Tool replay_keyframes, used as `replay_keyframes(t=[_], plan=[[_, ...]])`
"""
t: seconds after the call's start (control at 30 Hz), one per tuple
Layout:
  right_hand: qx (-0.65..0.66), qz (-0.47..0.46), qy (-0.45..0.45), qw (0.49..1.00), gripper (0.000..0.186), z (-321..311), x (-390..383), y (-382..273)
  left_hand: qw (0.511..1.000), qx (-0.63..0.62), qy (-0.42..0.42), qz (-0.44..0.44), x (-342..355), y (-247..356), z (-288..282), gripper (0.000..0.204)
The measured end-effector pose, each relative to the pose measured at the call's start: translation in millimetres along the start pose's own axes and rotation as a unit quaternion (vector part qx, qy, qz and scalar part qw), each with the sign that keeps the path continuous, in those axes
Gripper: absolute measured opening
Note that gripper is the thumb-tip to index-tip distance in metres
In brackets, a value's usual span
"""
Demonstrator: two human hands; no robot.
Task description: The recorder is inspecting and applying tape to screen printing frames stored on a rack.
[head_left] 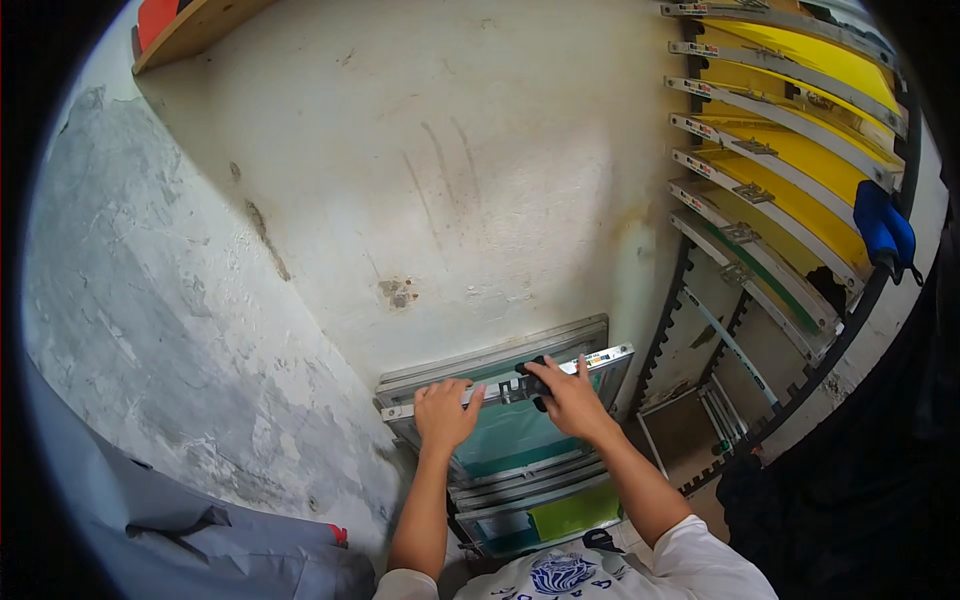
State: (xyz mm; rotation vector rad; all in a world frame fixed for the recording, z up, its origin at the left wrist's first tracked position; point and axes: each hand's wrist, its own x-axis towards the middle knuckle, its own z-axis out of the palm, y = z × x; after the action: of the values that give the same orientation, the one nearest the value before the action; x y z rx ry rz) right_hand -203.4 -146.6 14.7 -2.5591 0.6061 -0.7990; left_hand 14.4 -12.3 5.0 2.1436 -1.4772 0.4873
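From my remote seat, I see the left hand closed over the top bar of a metal frame and the right hand grasping that bar at a black fitting, though its palm hides the exact contact. The frame, with its teal panel, leans directly below both hands. What worries me is the uneven hold: if the left fingers slip on the smooth bar, that end could drop and scuff the panel; if the frame is pulled sideways, its edge could catch the frame behind, which is just beyond the grip against the wall. Nearer the body than the grip, more frames stand close together, one with a yellow-green panel, and could be knocked. To the right of the grip, a toothed rack holds stacked frames, several with yellow panels; a blue object hangs at its outer side.
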Motion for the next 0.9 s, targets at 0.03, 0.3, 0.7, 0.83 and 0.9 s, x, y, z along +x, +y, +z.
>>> replay_keyframes(t=[0.03,0.3,0.7,0.83,0.9], plan=[[0.002,-0.004,-0.002,1.000,0.058,-8,3,-1,1.000,0.006,0.006,0.002,0,1,0,0.037],[0.176,-0.153,-0.009,0.972,0.037,15,40,-11,0.998,0.032,-0.022,-0.038,1,5,2,0.032],[0.373,-0.157,0.025,0.914,0.021,38,46,9,0.998,0.023,-0.030,-0.054,-5,-2,5,0.041],[0.477,0.041,0.122,0.869,0.019,16,60,29,0.996,0.046,-0.048,-0.053,-5,5,-1,0.040],[0.474,0.085,0.154,0.863,0.025,2,65,40,0.993,0.040,-0.064,-0.087,-2,6,-2,0.045]])
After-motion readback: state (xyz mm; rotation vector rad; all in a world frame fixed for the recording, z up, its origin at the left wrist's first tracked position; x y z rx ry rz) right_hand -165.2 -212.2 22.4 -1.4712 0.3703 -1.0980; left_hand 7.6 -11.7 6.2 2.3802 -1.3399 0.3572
